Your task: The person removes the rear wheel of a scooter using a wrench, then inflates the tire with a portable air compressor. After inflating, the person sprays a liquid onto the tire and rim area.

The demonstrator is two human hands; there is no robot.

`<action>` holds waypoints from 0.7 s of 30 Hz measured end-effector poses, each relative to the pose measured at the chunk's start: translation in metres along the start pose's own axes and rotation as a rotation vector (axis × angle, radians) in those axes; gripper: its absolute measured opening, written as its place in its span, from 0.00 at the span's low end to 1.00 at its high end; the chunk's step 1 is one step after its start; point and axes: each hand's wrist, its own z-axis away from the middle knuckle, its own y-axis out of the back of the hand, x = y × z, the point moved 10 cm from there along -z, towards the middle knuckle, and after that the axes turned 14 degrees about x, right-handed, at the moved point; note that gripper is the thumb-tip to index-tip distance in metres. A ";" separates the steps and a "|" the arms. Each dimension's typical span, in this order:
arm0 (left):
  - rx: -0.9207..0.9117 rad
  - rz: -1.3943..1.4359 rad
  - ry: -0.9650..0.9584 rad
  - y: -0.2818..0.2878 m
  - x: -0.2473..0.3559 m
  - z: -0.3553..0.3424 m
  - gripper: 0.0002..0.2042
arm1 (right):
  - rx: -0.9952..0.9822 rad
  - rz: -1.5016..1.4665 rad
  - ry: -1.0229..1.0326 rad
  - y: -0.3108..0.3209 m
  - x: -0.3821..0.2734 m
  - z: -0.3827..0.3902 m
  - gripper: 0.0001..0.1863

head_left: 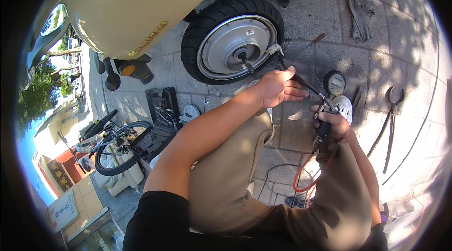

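Note:
My left hand point(281, 89) is beside the wheel, with its thumb over a black air hose point(308, 84) and the other fingers stretched out below. That hose runs from a pale clip-on chuck point(273, 49) at the wheel's rim to the tyre inflator point(324, 128). My right hand point(339, 126) is closed around the inflator's black handle. Its round gauge point(336, 83) in a black ribbed casing faces up. The wheel, a black tyre point(194, 58) on a silver hub point(226, 51), shows its axle end toward me beneath a beige vehicle body point(155, 1).
Pliers with long handles point(392, 110), a screwdriver point(314, 41) and a dark glove or rag point(359, 11) lie on the paving. A ribbed silver disc point(346, 107) is behind my right hand. An open toolbox point(162, 110) and a bicycle point(117, 150) are left. A red hose point(301, 190) loops below.

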 end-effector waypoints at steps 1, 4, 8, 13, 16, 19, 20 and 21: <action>0.029 -0.122 0.014 0.006 0.004 0.018 0.24 | -0.017 -0.084 -0.035 -0.010 0.005 0.010 0.26; 0.368 -0.396 -0.655 0.047 0.076 0.099 0.18 | -0.053 -0.207 -0.017 -0.017 -0.003 0.017 0.25; 1.055 -0.456 -1.434 0.164 0.154 0.210 0.25 | -0.140 -0.132 -0.100 -0.021 0.014 0.022 0.23; 1.128 -0.835 -1.228 0.229 0.195 0.181 0.55 | -0.100 -0.171 -0.173 -0.013 0.018 0.024 0.19; 0.973 -0.902 -1.153 0.222 0.196 0.151 0.51 | 0.005 -0.090 -0.131 -0.003 0.015 0.022 0.19; 0.840 -0.691 -1.120 0.234 0.196 0.135 0.48 | 0.068 -0.037 -0.141 -0.001 0.012 0.018 0.19; 0.871 -0.738 -1.163 0.235 0.195 0.136 0.44 | 0.081 -0.037 -0.156 0.000 0.014 0.019 0.19; 0.865 -0.739 -1.173 0.234 0.196 0.136 0.44 | 0.088 -0.033 -0.165 0.000 0.012 0.020 0.18</action>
